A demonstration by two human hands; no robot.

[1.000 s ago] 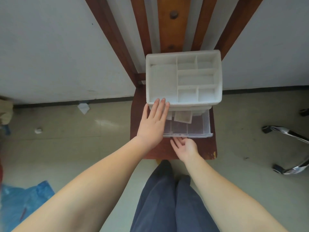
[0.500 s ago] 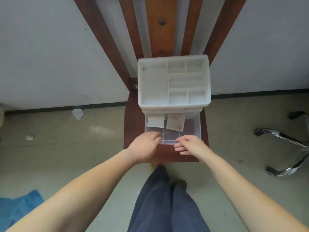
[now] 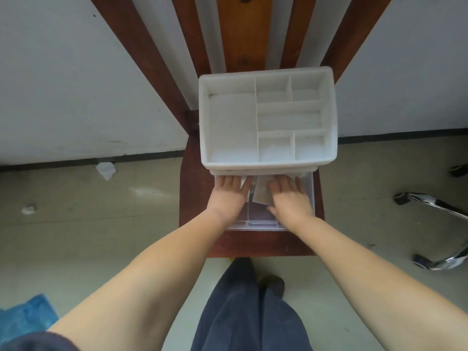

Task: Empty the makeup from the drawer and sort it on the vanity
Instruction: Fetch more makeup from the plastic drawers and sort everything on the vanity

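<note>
A white plastic organizer with several bare top compartments stands on a brown wooden chair seat. Its clear drawer is pulled out toward me. Both hands reach into the drawer, palms down, fingers straight. My left hand covers the left part, over a white packet that shows only as a sliver. My right hand lies on the right part, its fingers touching a flat beige sachet. Fingertips disappear under the organizer's front edge.
The chair's slatted back rises behind the organizer against a white wall. Chrome chair legs stand on the floor to the right. Crumpled paper lies by the baseboard at left, a blue cloth at bottom left.
Both hands have moved forward from the drawer's front edge into the drawer and now lie flat over the packets. The left hand came off the organizer's top a second ago.
</note>
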